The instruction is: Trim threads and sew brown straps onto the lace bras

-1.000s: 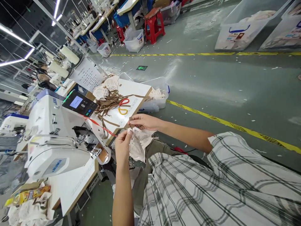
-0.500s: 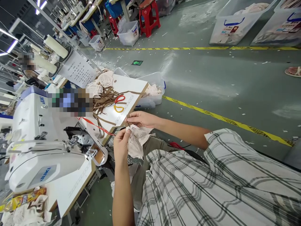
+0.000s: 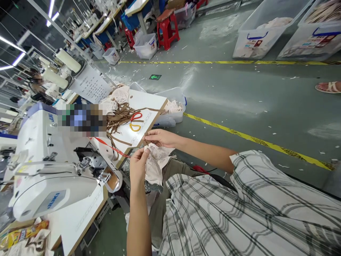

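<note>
Just beside the sewing machine [image 3: 64, 145], the left hand [image 3: 137, 164] pinches pale cloth [image 3: 155, 163] while the right hand [image 3: 161, 138] grips what looks like a brown strip [image 3: 145, 143] at its edge, which could slip crooked should either hold loosen.

Cloth [image 3: 154, 165]: top edge partly hidden by the left hand [image 3: 137, 163]
Brown piece [image 3: 145, 142]: at the fingertips of the right hand [image 3: 163, 138], too small to make out
Control panel [image 3: 82, 120]: masked by coarse blocks
Paper sheet [image 3: 90, 83]: lettering too small to read
Scissors [image 3: 135, 130]: blades largely lost among brown strips [image 3: 117, 121]
Sandalled foot [image 3: 329, 87]: cut off by the right edge
</note>
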### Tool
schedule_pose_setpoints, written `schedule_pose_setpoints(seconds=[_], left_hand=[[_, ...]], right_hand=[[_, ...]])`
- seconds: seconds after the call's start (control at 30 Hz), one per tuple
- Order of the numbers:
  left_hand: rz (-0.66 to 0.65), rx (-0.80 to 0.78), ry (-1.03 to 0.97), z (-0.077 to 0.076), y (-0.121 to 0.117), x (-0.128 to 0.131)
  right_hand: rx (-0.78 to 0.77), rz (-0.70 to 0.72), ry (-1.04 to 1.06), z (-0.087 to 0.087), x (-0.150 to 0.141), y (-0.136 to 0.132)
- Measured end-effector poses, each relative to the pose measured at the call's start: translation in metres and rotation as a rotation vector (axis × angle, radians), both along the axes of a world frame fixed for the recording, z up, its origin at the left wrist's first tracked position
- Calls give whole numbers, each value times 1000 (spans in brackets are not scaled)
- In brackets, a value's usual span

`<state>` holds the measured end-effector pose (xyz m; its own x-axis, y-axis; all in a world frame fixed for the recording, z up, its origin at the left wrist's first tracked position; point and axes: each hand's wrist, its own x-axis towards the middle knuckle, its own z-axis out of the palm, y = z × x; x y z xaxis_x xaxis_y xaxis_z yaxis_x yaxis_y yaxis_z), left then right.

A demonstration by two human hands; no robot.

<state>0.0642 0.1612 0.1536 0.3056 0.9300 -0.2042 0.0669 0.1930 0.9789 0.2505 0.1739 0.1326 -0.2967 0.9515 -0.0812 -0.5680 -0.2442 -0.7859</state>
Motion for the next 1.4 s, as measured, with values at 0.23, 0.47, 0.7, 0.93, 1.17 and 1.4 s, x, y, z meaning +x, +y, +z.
schedule_pose_setpoints(seconds=[0.23,0.47,0.7,0.93,1.17,1.4], left_hand=[[-37,9,18,-4,21,12],[-66,9,30,-8,31,27],[-74,-43,-32,-13,38,35],[-83,-28,-11,-16,43,41],[-89,-37,16,-18,46,43],[-43,-21,-14,-18,45,42]], right_hand=[[-14,-47,0,6,13,10],[-48,-85,1,6,23,18],[-41,-97,-13,-1,27,25],[-3,-92,-62,-13,32,36],[68,-89,-137,-18,30,38],[267,-134,-383,-13,37,23]])
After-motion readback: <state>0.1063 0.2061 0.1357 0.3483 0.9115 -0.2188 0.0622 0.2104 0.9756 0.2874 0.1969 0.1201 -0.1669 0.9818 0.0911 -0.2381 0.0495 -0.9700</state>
